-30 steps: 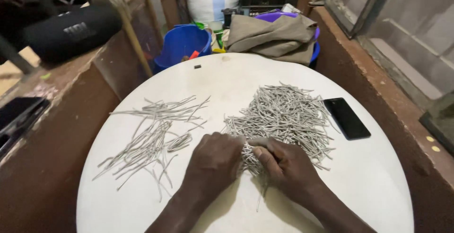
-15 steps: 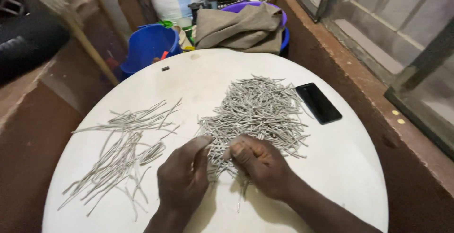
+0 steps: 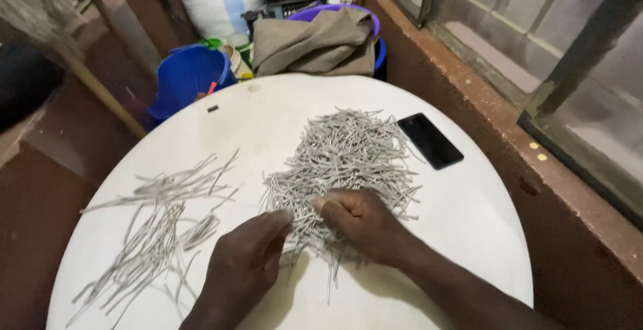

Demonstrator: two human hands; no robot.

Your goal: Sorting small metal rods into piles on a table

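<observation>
Both hands work at the near edge of a dense heap of thin grey sticks. Right hand has its grip curled, thumb and forefinger pinching a few sticks at the heap's near edge, the knuckles resting on the pile. Left hand lies palm down just beside it, fingers pressed together and pointing into the same edge, the fingertips touching the sticks; it does not seem to be closed round any.

Judging by their look, the sticks are light, thin and fairly stiff, likely to slide over one another and scatter if pushed. A pinch near the middle of a few at a time looks the surest hold; a single one taken by its end would probably swing or slip.

Left of the hands a looser spread of longer grey strands lies fanned across the round white counter, apart from the heap. The pieces in either lot are far too many and too tangled to count: two lots, one dense, one sparse.

Farther out, one black phone lies flat by the heap's right side. Behind the counter stand one blue bucket and one folded tan cloth draped over a purple tub.
</observation>
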